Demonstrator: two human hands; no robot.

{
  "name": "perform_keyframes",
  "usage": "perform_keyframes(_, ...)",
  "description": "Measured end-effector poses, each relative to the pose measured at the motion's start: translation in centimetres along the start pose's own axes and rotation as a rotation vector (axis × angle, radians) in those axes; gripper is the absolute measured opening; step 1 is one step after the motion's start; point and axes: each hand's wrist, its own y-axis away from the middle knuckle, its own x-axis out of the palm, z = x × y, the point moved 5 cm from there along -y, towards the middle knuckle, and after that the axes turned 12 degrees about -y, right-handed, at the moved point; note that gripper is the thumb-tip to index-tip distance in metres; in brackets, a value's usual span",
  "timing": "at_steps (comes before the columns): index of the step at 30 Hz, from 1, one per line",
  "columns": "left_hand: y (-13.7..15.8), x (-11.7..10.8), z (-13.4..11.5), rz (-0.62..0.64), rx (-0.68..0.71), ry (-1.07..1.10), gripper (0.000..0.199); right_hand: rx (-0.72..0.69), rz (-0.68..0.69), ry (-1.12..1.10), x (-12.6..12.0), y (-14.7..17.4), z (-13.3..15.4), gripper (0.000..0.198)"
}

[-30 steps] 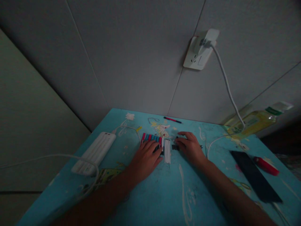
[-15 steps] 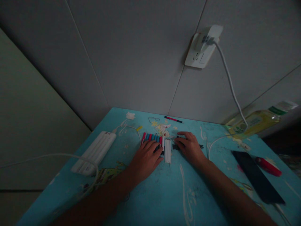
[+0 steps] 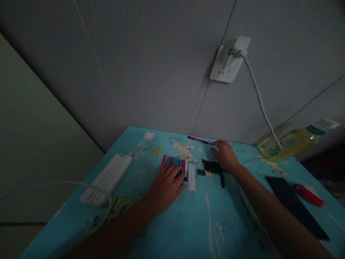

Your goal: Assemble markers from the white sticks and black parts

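Note:
My left hand [image 3: 166, 181] lies flat with its fingers spread over a row of red and blue pen parts [image 3: 175, 160], hiding their lower ends. Right beside it is a bundle of thin white sticks [image 3: 191, 177], which look like pen refills. My right hand [image 3: 225, 154] reaches toward the back of the table, forefinger stretched out and thumb apart from it. Its fingertips are at the right end of a red and black pen [image 3: 198, 140]; whether they touch it I cannot tell. Small black parts [image 3: 212, 166] lie in a pile just below that hand.
A white power strip [image 3: 107, 180] with a cable lies on the left. To the right are a bottle of yellow liquid [image 3: 293, 142], a dark flat slab [image 3: 295, 207] and a red object [image 3: 309, 195]. A charger [image 3: 237, 48] sits in the wall socket, its cable hanging to the table.
My right hand has moved from the black parts up and back to the pen's end, uncovering the pile. My left hand stays on the pen parts.

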Motion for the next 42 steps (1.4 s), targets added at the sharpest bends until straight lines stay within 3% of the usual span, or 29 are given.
perform_keyframes(3, 0.0, 0.2, 0.0, -0.019, 0.011, -0.023, 0.034, 0.060, 0.077, 0.074, 1.6, -2.0, -0.8, 0.030)
perform_keyframes(9, 0.1, 0.4, -0.1, -0.059, 0.052, -0.042, 0.035, 0.107, 0.071, 0.109, 2.8, -3.4, -1.6, 0.026)
perform_keyframes(18, -0.2, -1.0, -1.6, -0.104, 0.197, 0.015, 0.029, 0.063, 0.076, 0.091, 2.0, -2.9, -1.4, 0.020)
perform_keyframes(23, 0.1, -0.5, -1.7, -0.103, 0.237, -0.018, 0.032, 0.066, 0.053, 0.083, 2.0, -2.7, -0.9, 0.024)
perform_keyframes(27, 0.2, -0.6, -2.0, -0.134, 0.243, -0.034, 0.030, 0.043, 0.034, 0.068, 0.3, -2.1, -0.4, 0.025)
perform_keyframes(29, 0.2, -1.2, -2.3, -0.175, 0.242, -0.051, 0.033, 0.031, -0.005, 0.031, -1.4, -0.6, 0.3, 0.026)
perform_keyframes(31, 0.3, -2.1, -2.3, -0.237, 0.231, -0.081, 0.038, -0.003, -0.114, -0.200, -3.7, 2.0, 1.9, 0.025)
perform_keyframes(34, 0.6, -3.6, -2.4, -0.325, 0.233, -0.136, 0.044, -0.011, -0.073, -0.553, -5.4, 7.3, 5.0, 0.026)
perform_keyframes(38, 1.0, -4.4, -3.1, -0.357, 0.268, -0.173, 0.039, 0.065, 0.125, -0.828, -4.9, 12.9, 8.6, 0.026)
perform_keyframes(42, 0.9, -3.6, -4.0, -0.348, 0.240, -0.189, 0.039, 0.189, 0.172, -0.965, -3.9, 14.7, 9.3, 0.025)
